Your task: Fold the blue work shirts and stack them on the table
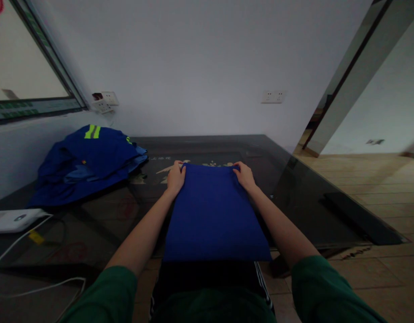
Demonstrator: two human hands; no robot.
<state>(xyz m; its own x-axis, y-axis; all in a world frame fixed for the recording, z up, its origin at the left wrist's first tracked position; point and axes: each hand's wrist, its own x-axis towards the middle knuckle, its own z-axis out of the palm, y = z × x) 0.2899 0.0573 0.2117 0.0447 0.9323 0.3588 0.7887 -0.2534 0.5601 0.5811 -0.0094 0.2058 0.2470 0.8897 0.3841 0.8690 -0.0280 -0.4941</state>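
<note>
1. Reading text: print (160, 158) on dark table (294, 211), green window lettering (13, 104), both illegible.
2. Left hand (176, 178), right hand (245, 176): thumbs and fingers pinching blue fabric (216, 215) at far corners.
3. Blue fabric lies between hands, running from fingertips to table's near edge.

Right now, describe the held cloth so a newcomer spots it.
Find the dark table against the wall. At its near side, the left hand and right hand hold the cloth by its far corners. It's smooth, plain blue; the rumpled pile at left has yellow-green strips.
</note>
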